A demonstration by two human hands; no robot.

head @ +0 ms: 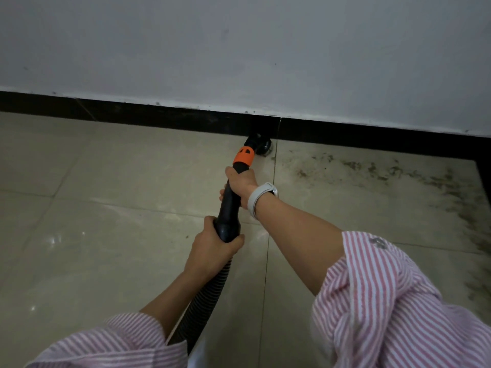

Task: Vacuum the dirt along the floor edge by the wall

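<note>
While both hands clench the black vacuum wand (230,205), the right hand (241,184) wraps it just behind the orange collar (244,156) and the left hand (212,247) grips lower, where the ribbed hose (207,296) joins. Beyond the right hand's grip, the brush nozzle (259,146) touches the floor against the black baseboard (132,116). Right of the grip, dirt (372,168) streaks the floor tiles (106,208) along the wall (239,49).

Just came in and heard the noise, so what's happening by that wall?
A person is vacuuming along the wall. The right hand grips the black vacuum tube just behind its orange collar; the left hand holds it where the ribbed hose joins. The nozzle sits at the black baseboard. Dark dirt lies on the floor to the nozzle's right.
</note>
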